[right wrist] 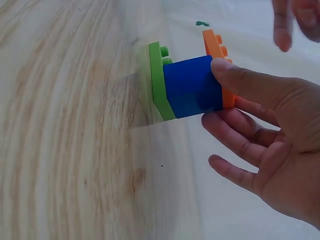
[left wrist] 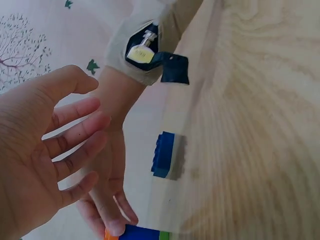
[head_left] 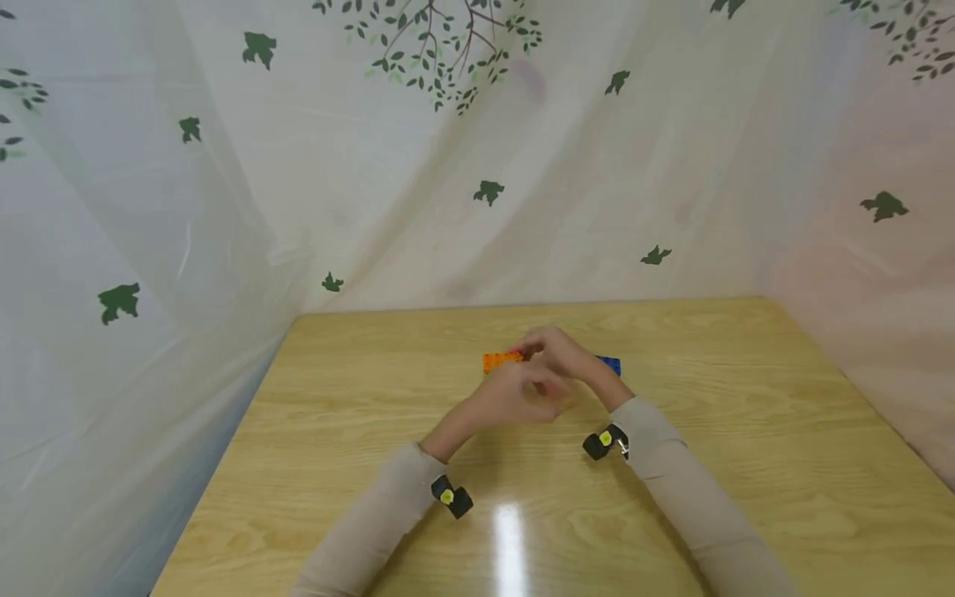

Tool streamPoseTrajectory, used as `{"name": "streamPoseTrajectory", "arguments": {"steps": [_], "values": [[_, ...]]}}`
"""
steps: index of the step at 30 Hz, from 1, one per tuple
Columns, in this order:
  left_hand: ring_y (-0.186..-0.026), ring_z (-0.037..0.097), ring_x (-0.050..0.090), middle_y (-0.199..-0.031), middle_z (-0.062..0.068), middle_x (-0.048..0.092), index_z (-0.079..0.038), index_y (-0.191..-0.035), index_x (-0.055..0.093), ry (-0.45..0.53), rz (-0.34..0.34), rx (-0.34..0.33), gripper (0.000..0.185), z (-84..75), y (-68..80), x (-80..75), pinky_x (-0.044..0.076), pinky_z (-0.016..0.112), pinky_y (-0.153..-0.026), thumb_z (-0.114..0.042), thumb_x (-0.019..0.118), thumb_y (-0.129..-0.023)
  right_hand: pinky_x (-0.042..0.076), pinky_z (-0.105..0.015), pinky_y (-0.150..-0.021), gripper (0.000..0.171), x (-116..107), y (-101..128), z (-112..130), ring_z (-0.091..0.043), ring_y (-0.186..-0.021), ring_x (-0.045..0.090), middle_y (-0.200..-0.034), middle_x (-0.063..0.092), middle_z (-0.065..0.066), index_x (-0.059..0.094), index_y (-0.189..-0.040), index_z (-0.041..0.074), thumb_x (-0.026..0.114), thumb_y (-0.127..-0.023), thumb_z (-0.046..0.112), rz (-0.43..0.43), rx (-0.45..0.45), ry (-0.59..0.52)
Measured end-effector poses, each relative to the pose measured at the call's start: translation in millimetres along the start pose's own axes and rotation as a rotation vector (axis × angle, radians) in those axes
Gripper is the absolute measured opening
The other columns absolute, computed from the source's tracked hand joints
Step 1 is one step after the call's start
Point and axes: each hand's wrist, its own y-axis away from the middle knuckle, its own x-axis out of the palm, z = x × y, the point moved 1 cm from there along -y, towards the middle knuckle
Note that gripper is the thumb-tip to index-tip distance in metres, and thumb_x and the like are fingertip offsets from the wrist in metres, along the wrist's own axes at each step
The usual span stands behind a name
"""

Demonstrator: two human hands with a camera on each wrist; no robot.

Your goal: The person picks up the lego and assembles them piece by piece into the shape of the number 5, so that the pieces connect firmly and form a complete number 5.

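Note:
My right hand (head_left: 563, 355) pinches a toy-brick stack at its orange end, thumb on one side and fingers on the other. The right wrist view shows this stack as a green plate (right wrist: 160, 87) on the table side, a blue brick (right wrist: 194, 86) in the middle and an orange plate (right wrist: 215, 47) on top. My left hand (head_left: 515, 396) hovers close in front of the right one, its fingers loosely bent and holding nothing. Beyond the right wrist, a separate dark blue brick (left wrist: 163, 154) stands on the table, studs up.
The wooden table (head_left: 358, 390) extends around both hands. A pale curtain (head_left: 418, 215) with leaf and bird prints hangs along the back and sides. Each wrist wears a small black camera (head_left: 452, 497) over a beige sleeve.

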Motion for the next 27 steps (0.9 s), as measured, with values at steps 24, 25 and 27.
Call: {"name": "streamPoseTrajectory", "arguments": {"steps": [24, 25, 27], "values": [[-0.092, -0.018, 0.050, -0.101, -0.027, 0.064, -0.036, -0.119, 0.073, -0.385, 0.621, 0.301, 0.047, -99.4, 12.5, 115.7, 0.030, 0.005, -0.086, -0.060, 0.079, -0.080, 0.054, -0.045, -0.095, 0.041, 0.1, -1.7, 12.1, -0.019, -0.092, 0.066, -0.105, 0.065, -0.011, 0.071, -0.125, 0.001, 0.080, -0.089, 0.018, 0.049, 0.172, 0.046], [-0.091, -0.018, 0.050, -0.101, -0.026, 0.064, -0.036, -0.121, 0.073, -0.386, 0.645, 0.303, 0.046, -100.4, 13.1, 117.6, 0.030, 0.006, -0.086, -0.059, 0.079, -0.081, 0.054, -0.045, -0.095, 0.041, 0.2, -1.6, 12.4, -0.018, -0.092, 0.066, -0.105, 0.065, -0.011, 0.071, -0.126, 0.001, 0.080, -0.089, 0.018, 0.050, 0.173, 0.045], [-0.090, -0.019, 0.049, -0.100, -0.027, 0.063, -0.037, -0.122, 0.071, -0.391, 0.679, 0.305, 0.044, -101.8, 14.3, 120.9, 0.028, 0.009, -0.088, -0.056, 0.078, -0.083, 0.053, -0.046, -0.096, 0.041, 0.3, -1.3, 12.9, -0.018, -0.091, 0.066, -0.104, 0.065, -0.010, 0.071, -0.126, 0.001, 0.080, -0.089, 0.018, 0.049, 0.171, 0.049]]}}
